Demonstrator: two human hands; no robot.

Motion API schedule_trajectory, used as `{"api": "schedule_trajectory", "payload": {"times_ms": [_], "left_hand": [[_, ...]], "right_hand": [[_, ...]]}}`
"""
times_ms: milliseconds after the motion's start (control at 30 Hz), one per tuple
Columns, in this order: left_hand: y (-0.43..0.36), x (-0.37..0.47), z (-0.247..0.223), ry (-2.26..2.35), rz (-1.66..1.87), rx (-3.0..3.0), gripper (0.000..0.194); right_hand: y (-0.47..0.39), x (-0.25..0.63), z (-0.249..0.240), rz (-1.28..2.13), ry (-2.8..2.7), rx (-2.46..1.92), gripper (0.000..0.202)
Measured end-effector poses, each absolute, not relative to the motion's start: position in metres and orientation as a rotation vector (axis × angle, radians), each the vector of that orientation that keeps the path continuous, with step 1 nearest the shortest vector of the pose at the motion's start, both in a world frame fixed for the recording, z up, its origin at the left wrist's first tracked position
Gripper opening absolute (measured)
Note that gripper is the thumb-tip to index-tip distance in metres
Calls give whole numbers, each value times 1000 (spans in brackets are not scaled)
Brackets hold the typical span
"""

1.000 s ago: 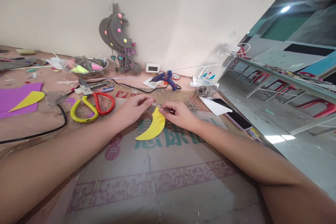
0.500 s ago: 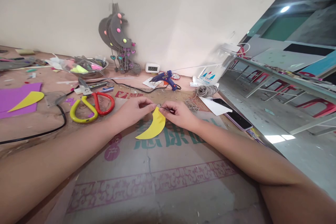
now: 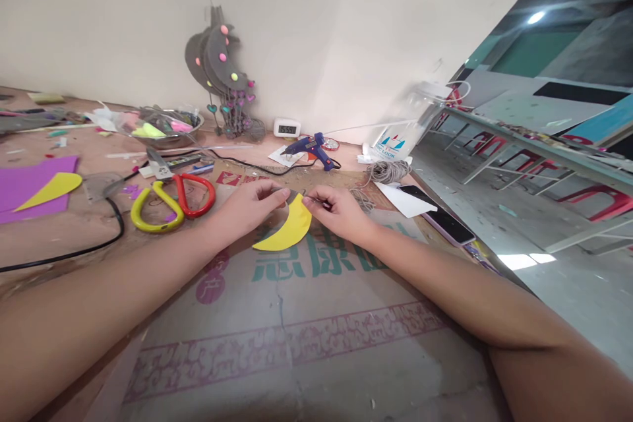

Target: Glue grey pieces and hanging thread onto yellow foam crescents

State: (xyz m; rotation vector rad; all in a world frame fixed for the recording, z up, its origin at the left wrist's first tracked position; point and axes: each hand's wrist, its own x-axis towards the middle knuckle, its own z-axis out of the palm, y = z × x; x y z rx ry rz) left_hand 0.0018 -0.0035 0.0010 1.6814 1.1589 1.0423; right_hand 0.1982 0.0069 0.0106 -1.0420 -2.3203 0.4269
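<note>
A yellow crescent cut-out (image 3: 289, 227) hangs between my two hands above the printed cardboard sheet (image 3: 232, 343), its pointed end toward the lower left. My right hand (image 3: 341, 212) pinches the crescent's upper right edge between thumb and fingers, and something thin and dark shows in its grip. Close to the crescent's upper tip, my left hand (image 3: 254, 208) is closed in a pinch. A bit of grey shows at its fingertips, but what it holds cannot be made out.
Scissors (image 3: 157, 210) with yellow and red handles lie left. Behind stand a blue glue gun (image 3: 310, 146), a small clock (image 3: 287, 128) and a bowl (image 3: 168, 138) of scraps. Grey cord (image 3: 388, 171) and a phone (image 3: 440, 217) lie right. Grey moon ornaments (image 3: 222, 59) hang on the wall.
The crescent has tilted, its lower point rising slightly. The left fingertips have shifted a little left and down, and more of the crescent's upper end shows. The surroundings are unchanged.
</note>
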Motion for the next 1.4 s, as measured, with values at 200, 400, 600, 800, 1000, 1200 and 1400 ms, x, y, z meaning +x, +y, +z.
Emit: {"api": "schedule_trajectory", "payload": {"times_ms": [200,400,600,800,1000,1200,1400], "left_hand": [[-4,1,5,1200,954,1605,36],[-5,0,6,1206,867,1624,39],[-2,0,3,1188,896,1675,38],[-1,-1,2,1183,901,1741,37],[-1,-1,0,1186,882,1755,38],[0,-1,0,1163,859,1743,37],[0,0,0,1168,856,1756,35]], "right_hand": [[4,205,16,112,-2386,-906,28],[8,208,20,-136,-2474,-759,29],[18,213,16,-207,-2514,-784,30],[22,214,13,-266,-2515,-746,28],[18,213,15,-308,-2544,-735,27],[16,212,16,-337,-2552,-725,26],[17,212,16,-346,-2557,-722,26]]}}
